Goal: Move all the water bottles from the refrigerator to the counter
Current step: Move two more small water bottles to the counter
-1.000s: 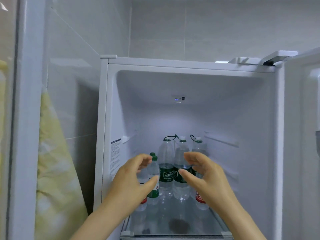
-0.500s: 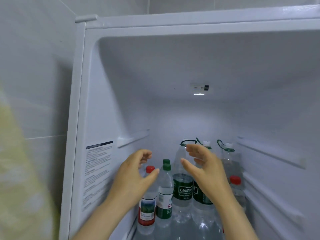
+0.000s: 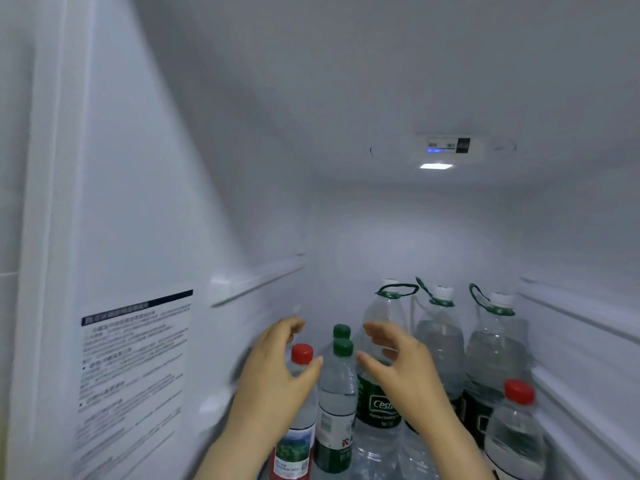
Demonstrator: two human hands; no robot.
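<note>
In the refrigerator (image 3: 156,202), every water bottle in view stands on the shelf; the worktop is out of view. The large bottles at the far side look heavy, so each probably needs a grip on its green loop or both hands round the body. The small ones stand nearer and are best taken first, which clears the reach.

The left hand (image 3: 273,382) is spread in front of the left red-capped bottle (image 3: 294,445). The right hand (image 3: 405,375) is spread just right of the near green-capped bottle (image 3: 337,393). The hands are apart and hold nothing. A sound grasp would close round the body below the cap and lift straight up, so the neighbours stay upright.

Counted:
- **Large bottles:** three, the left large bottle (image 3: 382,313), middle large bottle (image 3: 440,341) and right large bottle (image 3: 495,351).
- **Small bottles:** four, two red-capped, including the right red-capped bottle (image 3: 516,431), and two green-capped, including the far green-capped bottle (image 3: 341,330).
</note>
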